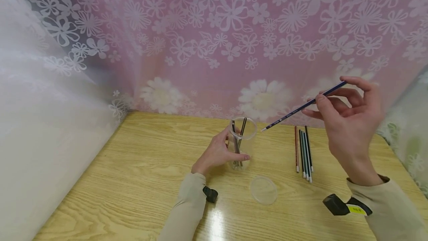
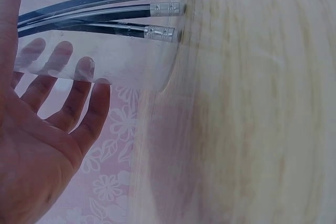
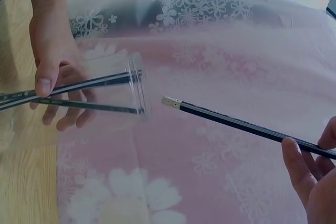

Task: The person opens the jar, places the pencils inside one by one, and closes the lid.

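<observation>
My left hand (image 1: 219, 151) holds a clear plastic jar (image 1: 247, 148) from its left side, thumb across the front and fingers around the back. Inside lean three dark pencils (image 2: 121, 12), their eraser ends at the bottom in the left wrist view. Up on the right, my right hand (image 1: 354, 122) pinches a dark blue pencil (image 1: 289, 115) near its far end. It slants down to the left. Its white eraser end (image 3: 171, 102) points at the jar's mouth, with a small gap between them in the right wrist view.
Right of the jar, a red pencil (image 1: 296, 148) lies beside several dark and green pencils (image 1: 305, 155), erasers towards me. A clear round lid (image 1: 264, 190) lies flat in front of the jar. Behind the wooden table (image 1: 150, 166) hangs a pink flowered curtain (image 1: 207, 47).
</observation>
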A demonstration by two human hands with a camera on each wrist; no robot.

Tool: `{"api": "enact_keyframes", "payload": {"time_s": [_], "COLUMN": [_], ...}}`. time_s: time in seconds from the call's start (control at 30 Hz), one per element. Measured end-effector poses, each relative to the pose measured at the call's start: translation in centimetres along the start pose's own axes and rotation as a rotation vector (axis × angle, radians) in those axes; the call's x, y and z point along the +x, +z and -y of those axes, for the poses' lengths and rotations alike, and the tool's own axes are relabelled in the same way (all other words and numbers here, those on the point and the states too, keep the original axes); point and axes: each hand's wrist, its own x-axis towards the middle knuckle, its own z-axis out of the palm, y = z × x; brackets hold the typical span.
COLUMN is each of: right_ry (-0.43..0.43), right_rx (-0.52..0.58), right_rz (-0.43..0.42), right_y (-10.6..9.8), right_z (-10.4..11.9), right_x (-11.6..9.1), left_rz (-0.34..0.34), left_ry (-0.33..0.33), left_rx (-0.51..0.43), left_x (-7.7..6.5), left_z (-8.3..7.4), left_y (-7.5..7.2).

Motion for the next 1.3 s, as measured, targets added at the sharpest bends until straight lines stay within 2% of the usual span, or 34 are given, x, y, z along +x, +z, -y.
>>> {"api": "enact_keyframes", "payload": {"time_s": [0.23, 0.47, 0.63, 0.9, 1.07, 1.3], "right_ry": [0.006, -0.020, -0.022, 0.052, 0.119, 0.196], "right_rx": [-0.018, -0.179, -0.310, -0.574, -0.645, -0.692], "right_rz": [0.074, 0.201, 0.293, 0.368, 0.374, 0.387], "right_y": [1.7, 3.2, 3.6, 3.4, 3.1, 2.5], "right_z": [-0.5, -1.4, -2.1, -3.4, -4.5, -5.7], "right_x": [0.5, 0.8, 0.5, -0.2, -0.7, -1.2], "left_rz": [0.013, 0.019, 0.019, 0.011, 0.014, 0.009], "left_ry": [-0.002, -0.004, -0.005, -0.007, -0.002, -0.015], "left_rx": [0.002, 0.005, -0.017, -0.021, -0.018, -0.003], "left_x": [0.1, 0.1, 0.2, 0.1, 0.1, 0.1], "left_z": [0.0, -0.1, -0.1, 0.0, 0.0, 0.2], "left_y": [-0.1, -0.2, -0.2, -0.2, -0.1, -0.1]}}
